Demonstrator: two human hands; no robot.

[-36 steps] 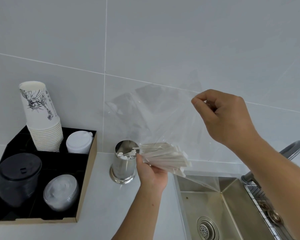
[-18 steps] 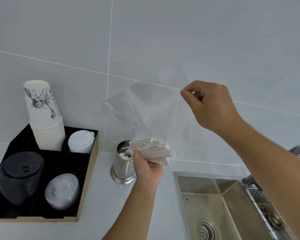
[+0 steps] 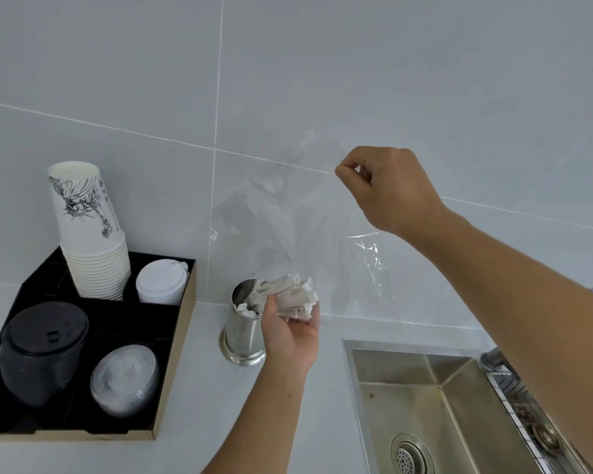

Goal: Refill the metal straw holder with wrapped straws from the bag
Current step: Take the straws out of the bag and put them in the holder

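Beside the tabletop's sink edge, my left hand point(image 3: 290, 331) clamps the wrapped straws point(image 3: 288, 297) over the metal straw holder point(image 3: 242, 328), right hand point(image 3: 389, 188) pinching the bag point(image 3: 288, 217); I'd upend the bundle before releasing.

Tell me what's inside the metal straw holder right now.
White wrapped straw ends show inside the metal straw holder. The left hand and its straw bundle cover part of the opening; how full is hidden.
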